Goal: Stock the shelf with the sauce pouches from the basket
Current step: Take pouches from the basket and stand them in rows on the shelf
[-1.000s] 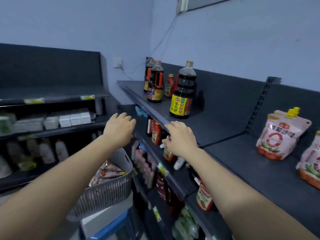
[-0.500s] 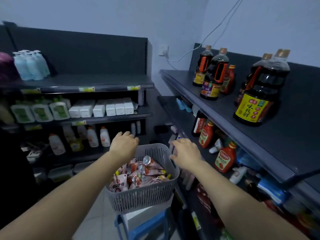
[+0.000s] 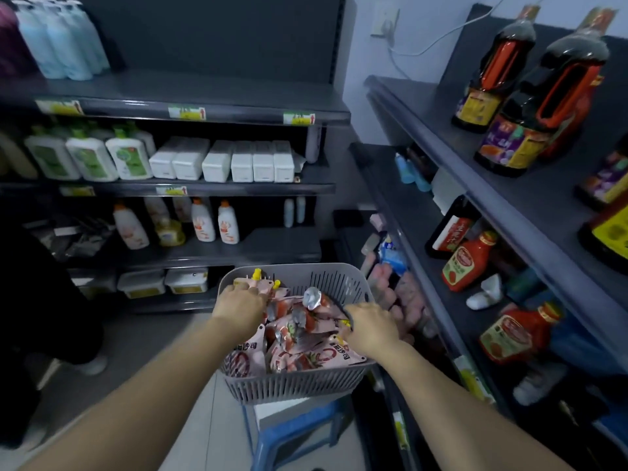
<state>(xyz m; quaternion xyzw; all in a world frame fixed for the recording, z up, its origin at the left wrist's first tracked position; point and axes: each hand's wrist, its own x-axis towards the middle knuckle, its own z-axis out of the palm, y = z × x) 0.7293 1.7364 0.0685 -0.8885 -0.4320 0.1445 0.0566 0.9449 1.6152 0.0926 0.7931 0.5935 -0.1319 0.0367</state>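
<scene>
Shelf (image 3: 424, 107) on the right is the stocking target. Basket (image 3: 295, 385) holds the sauce pouches (image 3: 306, 355). Pick-up step judged under way: left hand (image 3: 239, 305) has its fingers curled on a pouch top; right hand (image 3: 370, 329) rests among the pouches, grip cannot be told. Next move calls for a clean lift to the shelf

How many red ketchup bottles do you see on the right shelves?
2. One red ketchup bottle stands beside a dark bottle on the right; the other is nearer the camera, lower in the picture. More may be hidden behind other goods.
</scene>
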